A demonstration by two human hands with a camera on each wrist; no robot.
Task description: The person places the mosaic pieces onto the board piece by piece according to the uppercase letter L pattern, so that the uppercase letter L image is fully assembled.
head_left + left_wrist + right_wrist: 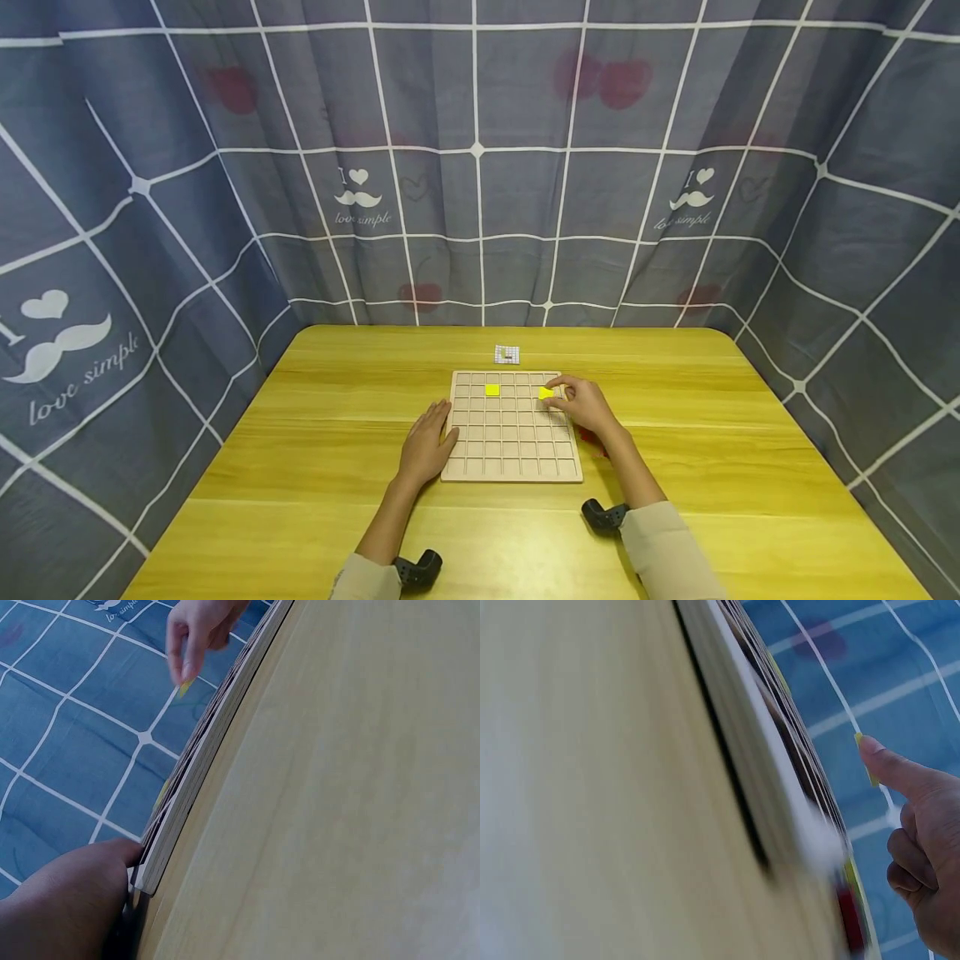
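A pale wooden grid board (pixel 517 471) lies flat on the table. One yellow square tile (pixel 492 390) sits in its upper part, left of the middle. My right hand (pixel 588 407) pinches a second yellow tile (pixel 546 392) between thumb and fingertip above the board's upper right; in the right wrist view this tile (pixel 867 759) is held clear of the board. My left hand (pixel 427 446) rests along the board's left edge with its fingers fairly straight, the thumb touching the edge. Seen from the left wrist, the board's side (pixel 202 761) shows its layered thickness.
Beyond the board lies a small printed grid card (pixel 507 355). Red pieces (pixel 592 442) lie right of the board, partly hidden under the right forearm. The wooden table (pixel 315 467) extends around, with a checked curtain (pixel 480 192) behind and at both sides.
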